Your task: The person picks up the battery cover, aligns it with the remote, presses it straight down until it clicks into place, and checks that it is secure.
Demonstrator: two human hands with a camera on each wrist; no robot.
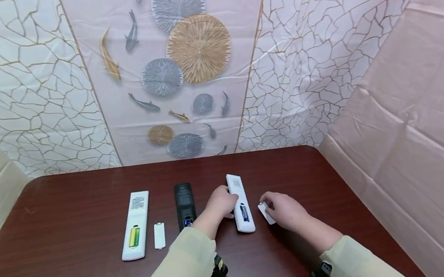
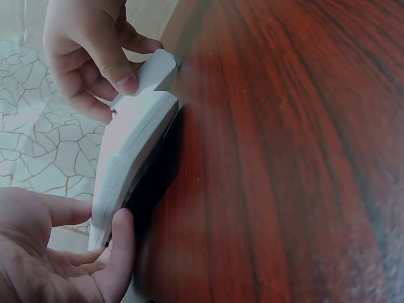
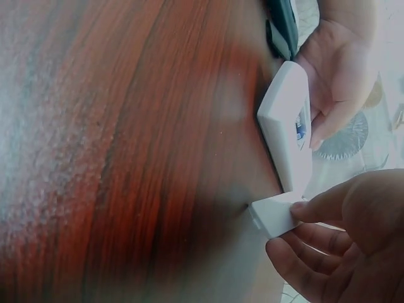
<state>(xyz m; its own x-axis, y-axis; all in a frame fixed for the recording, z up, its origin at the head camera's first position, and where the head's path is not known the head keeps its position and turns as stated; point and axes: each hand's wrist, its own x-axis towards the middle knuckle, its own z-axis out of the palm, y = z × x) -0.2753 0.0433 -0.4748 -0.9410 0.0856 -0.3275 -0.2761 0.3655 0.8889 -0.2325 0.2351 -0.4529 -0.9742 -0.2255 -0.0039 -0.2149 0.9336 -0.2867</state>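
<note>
Across the brown table [image 1: 65,221], head view: left white remote [image 1: 136,220] lies at left, yellow-green batteries [image 1: 134,236] exposed, loose cover [image 1: 159,236] just right of it. Black remote [image 1: 185,205] sits next, near end hidden by the left sleeve [image 1: 177,271]. Right white remote [image 1: 242,197] is battery side up, dark blue batteries [image 1: 244,213] showing. Left hand [image 1: 220,202] grips its left edge. Right hand [image 1: 288,211] pinches a small white cover [image 1: 264,211] right of that remote, small gap between.

Left wrist view: left hand holds the remote's side between thumb and fingers; right hand has the small white cover pinched beyond it.

Right wrist view: thumb sits on the small white cover, fingers behind it; black remote partly visible on the left hand's side.
</note>
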